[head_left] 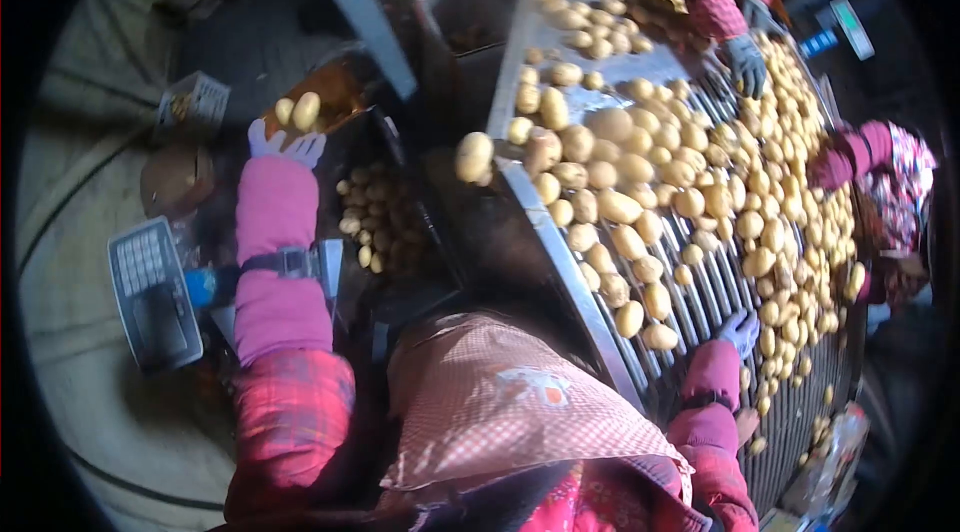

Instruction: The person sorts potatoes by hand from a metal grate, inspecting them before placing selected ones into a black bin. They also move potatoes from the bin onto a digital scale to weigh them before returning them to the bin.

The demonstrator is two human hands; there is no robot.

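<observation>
My left hand point(287, 144), in a pale glove, reaches out at the left with its fingers spread. Two potatoes point(306, 112) are just beyond its fingertips, over an orange-brown surface point(345, 92); whether they touch the glove is unclear. My right hand point(738, 332), in a light purple glove, lies low on the metal rollers point(678, 297) with fingers stretched out. Potatoes point(770, 314) lie just right of it. Many more potatoes point(640, 167) cover the sorting table. One potato point(475, 154) shows at the table's left corner, partly over another.
Potatoes point(380, 217) fill a dark container left of the table. A scale with a keypad point(150, 282) stands at far left, near a white crate point(193, 104). A co-worker's gloved hand point(746, 67) is among potatoes at the top; another co-worker's sleeve point(850, 154) reaches in from the right.
</observation>
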